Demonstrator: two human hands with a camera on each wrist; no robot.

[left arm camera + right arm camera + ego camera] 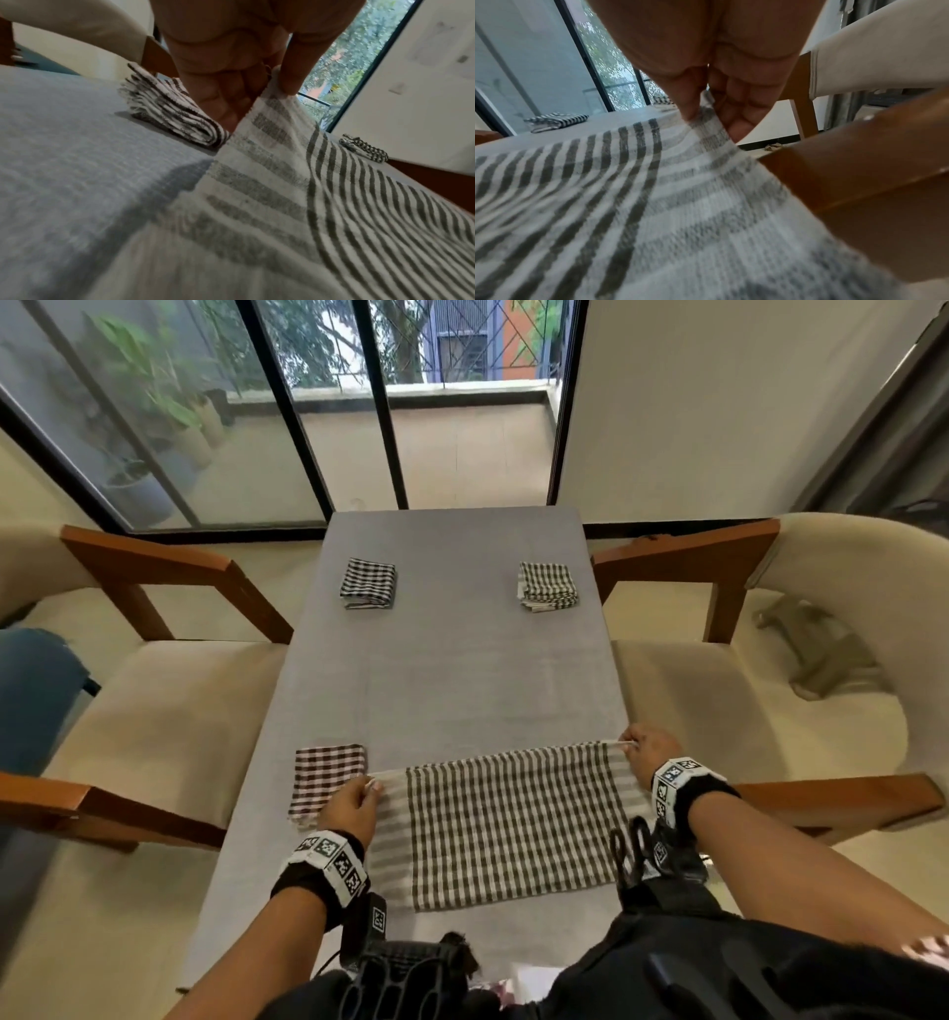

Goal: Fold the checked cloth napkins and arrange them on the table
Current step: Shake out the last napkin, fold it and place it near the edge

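A grey-brown checked napkin [513, 824] lies spread across the near end of the grey table [452, 670]. My left hand [354, 806] pinches its far left corner [277, 95]. At the table's right edge, my right hand [648, 752] pinches the far right corner [706, 119]. Both corners are lifted slightly off the table. A folded red-brown checked napkin [326, 780] lies just left of my left hand, seen close in the left wrist view as a folded napkin [174, 113]. Two more folded napkins lie at the far end: a black one [368, 583] on the left and a grey one [547, 586] on the right.
Cream upholstered chairs with wooden arms stand on both sides, a left chair [154, 690] and a right chair [770, 670]. The right chair's wooden arm [859, 158] sits close beside my right hand. Glass doors [308, 403] stand beyond the table's far end.
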